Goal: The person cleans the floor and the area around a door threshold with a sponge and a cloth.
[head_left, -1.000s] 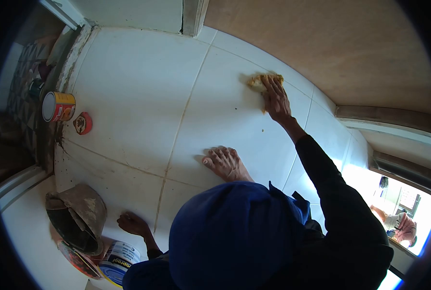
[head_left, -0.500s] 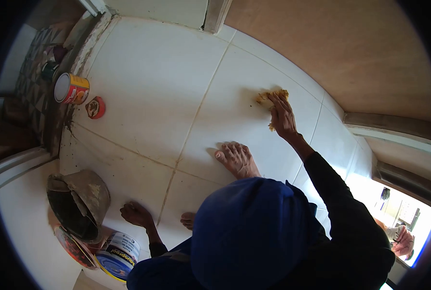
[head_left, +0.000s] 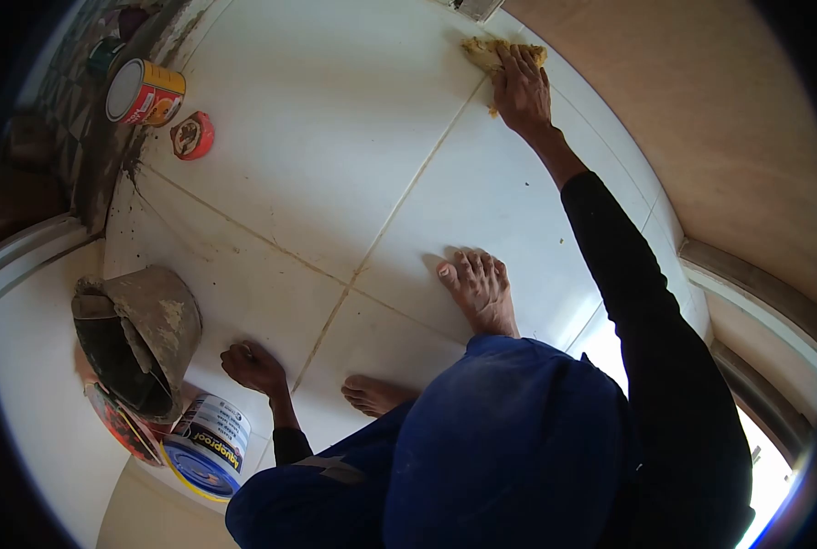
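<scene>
right hand (head_left: 522, 90) presses flat, fingers spread, on a yellow sponge (head_left: 487, 51) at the tiled floor's (head_left: 317, 156) far edge; left hand (head_left: 253, 366) curled, knuckles on the floor beside a dirty bucket (head_left: 138, 339)

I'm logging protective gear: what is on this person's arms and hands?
Both arms wear long black sleeves to the wrist. The right hand and left hand are bare, with no gloves; no rings, watch or markings can be made out.

Glossy white tile floor (head_left: 335, 137); porous yellow sponge (head_left: 486, 50); metal tin (head_left: 145, 91).
</scene>
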`<action>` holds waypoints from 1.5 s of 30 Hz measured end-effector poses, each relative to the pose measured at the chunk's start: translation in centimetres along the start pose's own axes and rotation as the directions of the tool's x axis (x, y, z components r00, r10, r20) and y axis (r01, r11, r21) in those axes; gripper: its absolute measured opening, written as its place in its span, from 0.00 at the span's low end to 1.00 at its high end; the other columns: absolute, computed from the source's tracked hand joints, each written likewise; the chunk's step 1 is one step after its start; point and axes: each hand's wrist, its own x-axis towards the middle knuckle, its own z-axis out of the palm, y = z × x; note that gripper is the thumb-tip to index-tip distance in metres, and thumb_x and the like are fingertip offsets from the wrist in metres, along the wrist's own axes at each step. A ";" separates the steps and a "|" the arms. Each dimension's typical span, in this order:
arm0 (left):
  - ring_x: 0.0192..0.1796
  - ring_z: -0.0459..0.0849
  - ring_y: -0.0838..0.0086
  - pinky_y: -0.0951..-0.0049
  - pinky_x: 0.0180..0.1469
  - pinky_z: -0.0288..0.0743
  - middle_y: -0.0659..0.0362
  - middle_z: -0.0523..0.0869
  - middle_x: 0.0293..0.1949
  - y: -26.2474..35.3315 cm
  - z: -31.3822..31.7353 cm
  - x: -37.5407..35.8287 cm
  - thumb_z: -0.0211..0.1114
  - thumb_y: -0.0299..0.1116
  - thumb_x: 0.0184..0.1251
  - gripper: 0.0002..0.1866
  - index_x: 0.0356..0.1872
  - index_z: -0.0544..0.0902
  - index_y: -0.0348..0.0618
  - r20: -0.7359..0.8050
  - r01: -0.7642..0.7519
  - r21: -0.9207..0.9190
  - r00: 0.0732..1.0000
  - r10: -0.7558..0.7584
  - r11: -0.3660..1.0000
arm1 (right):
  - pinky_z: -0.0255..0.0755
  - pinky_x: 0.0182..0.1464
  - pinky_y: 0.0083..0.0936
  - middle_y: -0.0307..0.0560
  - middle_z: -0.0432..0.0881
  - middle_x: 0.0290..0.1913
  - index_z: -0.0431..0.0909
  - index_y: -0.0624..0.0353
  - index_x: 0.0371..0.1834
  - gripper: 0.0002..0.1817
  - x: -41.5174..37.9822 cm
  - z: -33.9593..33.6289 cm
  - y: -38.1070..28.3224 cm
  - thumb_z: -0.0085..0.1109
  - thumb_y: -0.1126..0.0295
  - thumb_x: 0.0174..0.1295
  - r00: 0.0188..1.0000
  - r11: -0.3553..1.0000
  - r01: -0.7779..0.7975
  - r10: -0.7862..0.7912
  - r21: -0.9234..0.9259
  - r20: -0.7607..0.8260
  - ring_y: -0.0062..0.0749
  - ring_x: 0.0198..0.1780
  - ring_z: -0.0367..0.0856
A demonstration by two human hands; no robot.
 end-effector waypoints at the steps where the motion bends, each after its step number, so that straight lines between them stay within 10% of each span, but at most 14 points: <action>1: 0.38 0.72 0.50 0.47 0.43 0.65 0.49 0.71 0.32 -0.2 0.0 0.0 0.60 0.39 0.80 0.20 0.26 0.68 0.41 0.005 -0.003 0.002 1.000 0.003 1.000 | 0.60 0.80 0.63 0.65 0.77 0.77 0.75 0.61 0.75 0.27 -0.6 -0.3 -1.0 0.57 0.64 0.75 1.000 1.000 -0.004 0.004 0.001 0.004 0.63 0.81 0.70; 12: 0.39 0.71 0.49 0.47 0.43 0.65 0.49 0.69 0.32 0.9 -0.7 0.4 0.59 0.38 0.79 0.19 0.27 0.68 0.40 -0.001 -0.015 -0.053 1.000 0.015 0.998 | 0.57 0.81 0.64 0.69 0.70 0.81 0.72 0.64 0.78 0.31 -10.3 -5.9 -18.5 0.61 0.72 0.71 0.961 0.985 -0.082 0.036 0.155 0.276 0.62 0.83 0.66; 18: 0.41 0.74 0.49 0.48 0.45 0.67 0.48 0.72 0.35 0.4 -0.5 0.2 0.59 0.40 0.79 0.18 0.29 0.71 0.41 0.008 0.021 -0.065 1.000 -0.021 0.998 | 0.54 0.83 0.64 0.64 0.72 0.80 0.73 0.64 0.77 0.30 -16.8 -8.5 -25.2 0.59 0.75 0.72 0.890 0.905 0.047 -0.230 0.423 0.394 0.58 0.84 0.64; 21: 0.42 0.74 0.49 0.47 0.45 0.67 0.48 0.72 0.35 0.2 -0.8 0.1 0.60 0.40 0.79 0.18 0.29 0.71 0.41 0.025 0.000 -0.066 1.000 0.002 0.998 | 0.69 0.77 0.53 0.65 0.80 0.73 0.75 0.65 0.75 0.26 -16.1 -9.1 -25.4 0.57 0.76 0.74 0.870 0.751 -0.011 -0.318 0.660 0.376 0.58 0.76 0.77; 23: 0.41 0.74 0.49 0.47 0.45 0.67 0.49 0.72 0.35 0.7 -1.1 0.3 0.60 0.40 0.79 0.17 0.29 0.71 0.41 0.013 0.016 -0.055 1.000 -0.016 0.998 | 0.83 0.58 0.39 0.64 0.89 0.56 0.78 0.64 0.72 0.22 -12.3 -11.1 -23.3 0.56 0.75 0.76 0.930 0.667 -0.221 -0.076 0.711 0.360 0.54 0.55 0.91; 25: 0.41 0.74 0.49 0.47 0.45 0.67 0.49 0.73 0.35 1.0 -1.0 0.4 0.60 0.40 0.79 0.17 0.29 0.71 0.41 0.001 0.041 -0.042 0.999 -0.041 0.998 | 0.78 0.32 0.35 0.54 0.84 0.28 0.79 0.65 0.66 0.16 -8.8 -11.8 -18.7 0.52 0.72 0.81 0.907 0.703 -0.366 0.122 0.610 0.403 0.36 0.26 0.85; 27: 0.41 0.74 0.49 0.47 0.45 0.67 0.49 0.73 0.35 0.8 -0.9 0.2 0.60 0.40 0.79 0.17 0.29 0.72 0.41 0.015 0.073 -0.061 0.997 -0.072 0.995 | 0.76 0.30 0.35 0.52 0.83 0.28 0.78 0.66 0.67 0.17 -5.0 -11.3 -13.1 0.52 0.69 0.83 0.960 0.816 -0.252 0.143 0.520 0.240 0.32 0.25 0.81; 28: 0.41 0.74 0.49 0.47 0.45 0.67 0.49 0.73 0.36 1.0 -1.1 0.4 0.60 0.40 0.79 0.17 0.29 0.72 0.42 0.003 0.060 -0.058 0.998 -0.060 0.996 | 0.83 0.41 0.38 0.61 0.89 0.42 0.77 0.67 0.70 0.19 -3.4 -10.9 -10.8 0.52 0.69 0.83 0.959 0.880 -0.240 0.150 0.409 0.240 0.44 0.38 0.91; 29: 0.40 0.74 0.49 0.47 0.45 0.67 0.49 0.74 0.36 0.9 -0.9 0.3 0.61 0.39 0.77 0.16 0.29 0.73 0.42 -0.012 0.050 -0.055 0.999 -0.050 0.997 | 0.84 0.58 0.45 0.69 0.87 0.60 0.77 0.67 0.72 0.20 -3.0 -7.8 -7.5 0.51 0.71 0.82 0.989 0.943 0.150 -0.142 0.298 -0.047 0.59 0.57 0.90; 30: 0.41 0.74 0.49 0.48 0.46 0.67 0.50 0.74 0.36 0.9 -1.0 0.3 0.62 0.38 0.76 0.15 0.29 0.73 0.43 0.008 0.063 -0.062 0.998 -0.063 0.996 | 0.73 0.76 0.52 0.70 0.79 0.72 0.77 0.65 0.73 0.21 -4.8 -4.6 -5.3 0.50 0.73 0.81 0.985 0.948 -0.088 0.038 0.304 0.167 0.65 0.74 0.78; 32: 0.42 0.74 0.50 0.50 0.46 0.67 0.51 0.74 0.36 1.0 -1.2 0.4 0.63 0.37 0.72 0.13 0.29 0.74 0.45 0.015 0.088 -0.074 0.996 -0.087 0.993 | 0.67 0.79 0.54 0.67 0.78 0.75 0.77 0.62 0.76 0.24 -8.0 -4.2 -10.6 0.52 0.76 0.78 0.982 0.988 0.146 -0.151 0.055 0.112 0.63 0.78 0.73; 37: 0.43 0.74 0.55 0.53 0.47 0.65 0.55 0.74 0.36 0.8 -1.5 0.4 0.69 0.31 0.59 0.09 0.30 0.74 0.46 0.033 0.144 -0.139 0.990 -0.140 0.980 | 0.56 0.84 0.56 0.54 0.77 0.79 0.78 0.58 0.75 0.27 -14.1 -7.2 -24.0 0.54 0.79 0.73 0.777 0.797 0.205 -0.486 0.569 0.401 0.52 0.84 0.68; 45: 0.44 0.74 0.54 0.53 0.48 0.67 0.54 0.75 0.39 0.9 -2.2 0.6 0.72 0.30 0.53 0.11 0.31 0.77 0.46 0.045 0.194 -0.143 0.981 -0.190 0.970 | 0.66 0.80 0.47 0.56 0.78 0.77 0.78 0.56 0.72 0.21 2.3 -1.4 -42.9 0.55 0.75 0.78 0.569 0.358 0.575 -0.821 0.736 -0.045 0.55 0.81 0.71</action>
